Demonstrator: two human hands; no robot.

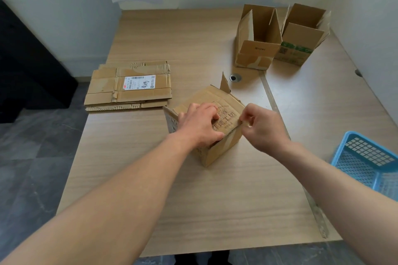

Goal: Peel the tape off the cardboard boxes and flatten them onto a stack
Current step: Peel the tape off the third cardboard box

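cardboard box (215,153) sits at the centre of the table (193,200). step in hand: tape peel. left hand (200,125) grips the top, bracing it; right hand (262,129) pinches at the right edge, apparently on the tape (243,123), though this is unconfirmed. next: pull along the seam, then flatten onto the stack (129,88) at left. two open boxes (256,49) wait at far right, with a blue basket (366,163) nearer, and neither obstructs.

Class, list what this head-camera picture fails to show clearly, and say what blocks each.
Head view only.
Tape pinched by right hand: clear, mostly behind fingers.
Printed box top: partly covered by left hand.
Blue basket: cut by right edge.
Shipping label text: too small.
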